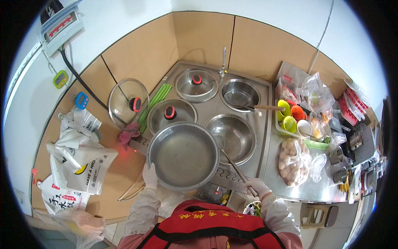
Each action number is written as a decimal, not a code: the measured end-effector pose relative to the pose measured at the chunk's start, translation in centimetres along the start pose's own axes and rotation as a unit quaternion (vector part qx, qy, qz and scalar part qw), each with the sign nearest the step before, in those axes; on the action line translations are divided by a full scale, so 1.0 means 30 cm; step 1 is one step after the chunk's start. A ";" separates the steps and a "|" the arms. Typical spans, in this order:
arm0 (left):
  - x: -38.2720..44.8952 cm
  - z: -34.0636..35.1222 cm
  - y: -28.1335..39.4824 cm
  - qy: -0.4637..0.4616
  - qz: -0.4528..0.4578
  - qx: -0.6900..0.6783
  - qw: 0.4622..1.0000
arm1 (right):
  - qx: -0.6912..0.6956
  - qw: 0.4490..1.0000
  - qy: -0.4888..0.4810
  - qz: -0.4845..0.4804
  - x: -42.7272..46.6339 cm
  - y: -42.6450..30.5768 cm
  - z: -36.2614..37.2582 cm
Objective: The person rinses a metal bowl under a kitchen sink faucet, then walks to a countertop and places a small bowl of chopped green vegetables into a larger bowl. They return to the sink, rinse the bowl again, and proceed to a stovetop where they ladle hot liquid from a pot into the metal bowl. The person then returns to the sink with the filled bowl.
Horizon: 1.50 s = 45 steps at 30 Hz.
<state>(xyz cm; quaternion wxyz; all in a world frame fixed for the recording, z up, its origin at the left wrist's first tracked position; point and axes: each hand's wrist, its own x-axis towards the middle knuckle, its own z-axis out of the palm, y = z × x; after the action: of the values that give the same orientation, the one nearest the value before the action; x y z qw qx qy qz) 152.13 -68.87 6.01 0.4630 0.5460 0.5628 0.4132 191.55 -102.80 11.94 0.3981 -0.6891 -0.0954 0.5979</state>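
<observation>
My left hand (150,178), in a whitish glove, grips the left rim of a wide grey metal basin (186,186). The basin is held above the stove unit's front edge; cloudy, greyish liquid seems to lie in it. In my right hand (257,187), also gloved, is the long handle of a metal ladle or skimmer (233,165). Its head, partly hidden by the basin, rests in or over an uncovered front-right steel pot (245,137). Behind the basin, a glass lid with a red-rimmed black knob covers the front-left pot (183,109).
Another lidded pot (196,85) and an open pot (239,93) with a wooden-handled utensil (269,108) are set at the back, near a tap (224,60). A spare glass lid (128,102) leans left. Rightward are a bag of round items (293,163) and coloured cups (289,124).
</observation>
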 end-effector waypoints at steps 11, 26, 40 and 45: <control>-0.021 -0.009 0.046 0.008 0.001 0.085 0.996 | 0.067 0.997 -0.002 -0.047 -0.342 -0.132 0.057; -0.026 0.008 0.052 0.014 -0.012 0.007 1.000 | -0.170 0.968 0.069 -0.171 -0.555 -0.207 0.168; -0.021 0.005 0.053 0.031 -0.015 0.079 0.996 | -0.287 0.899 0.164 -0.287 -0.449 -0.137 0.155; -0.023 0.000 0.054 0.022 -0.006 0.098 0.995 | -0.204 0.943 0.200 -0.171 -0.274 -0.085 0.071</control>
<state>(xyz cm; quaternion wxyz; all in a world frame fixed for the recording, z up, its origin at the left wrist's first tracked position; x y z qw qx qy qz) 152.49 -69.47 7.62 0.3978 0.5758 0.6139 0.3652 188.31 -105.17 19.86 0.3564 -0.8341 -0.2502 0.3386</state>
